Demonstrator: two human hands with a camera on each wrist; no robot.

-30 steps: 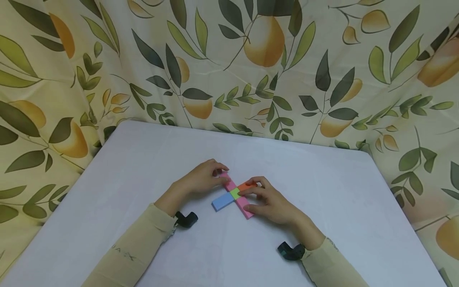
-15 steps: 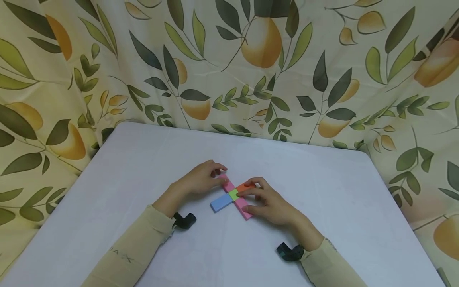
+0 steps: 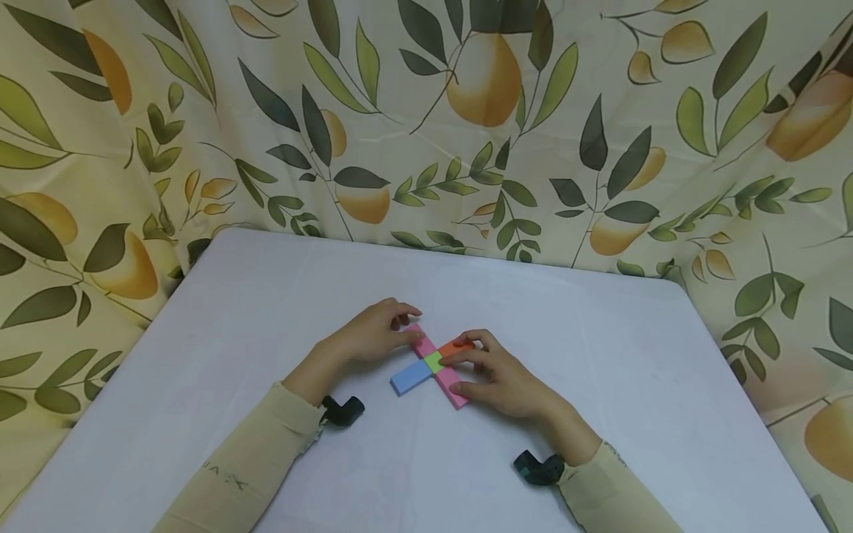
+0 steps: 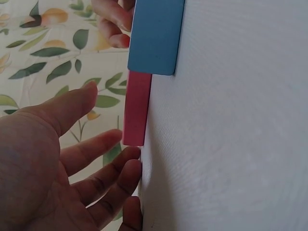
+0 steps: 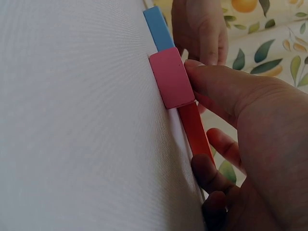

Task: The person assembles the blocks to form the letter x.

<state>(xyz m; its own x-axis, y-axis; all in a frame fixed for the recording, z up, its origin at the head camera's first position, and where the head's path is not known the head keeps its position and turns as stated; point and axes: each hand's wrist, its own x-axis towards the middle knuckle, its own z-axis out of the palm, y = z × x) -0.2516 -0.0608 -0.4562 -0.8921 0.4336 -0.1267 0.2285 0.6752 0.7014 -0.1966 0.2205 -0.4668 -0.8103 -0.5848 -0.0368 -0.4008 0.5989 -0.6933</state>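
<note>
Flat coloured blocks form a cross on the white table. A green block (image 3: 433, 362) sits at its centre, with a blue block (image 3: 411, 378) at lower left and an orange block (image 3: 453, 346) at upper right. One pink block (image 3: 423, 343) points away and another pink block (image 3: 447, 385) points nearer. My left hand (image 3: 373, 332) is beside the far pink block, fingers loosely spread past its end; in the left wrist view its thumb stands apart from it. My right hand (image 3: 503, 374) spans the right side, thumb on the near pink block, fingertips at the green and orange ones.
The white tabletop (image 3: 580, 348) spreads around the blocks. Behind it hangs a curtain (image 3: 426, 148) printed with fruit and leaves. A black wrist camera (image 3: 343, 411) juts out by the left cuff, and another black camera (image 3: 538, 468) by the right cuff.
Both hands and the cross of blocks keep the same places relative to each other. The whole head view has shifted slightly.
</note>
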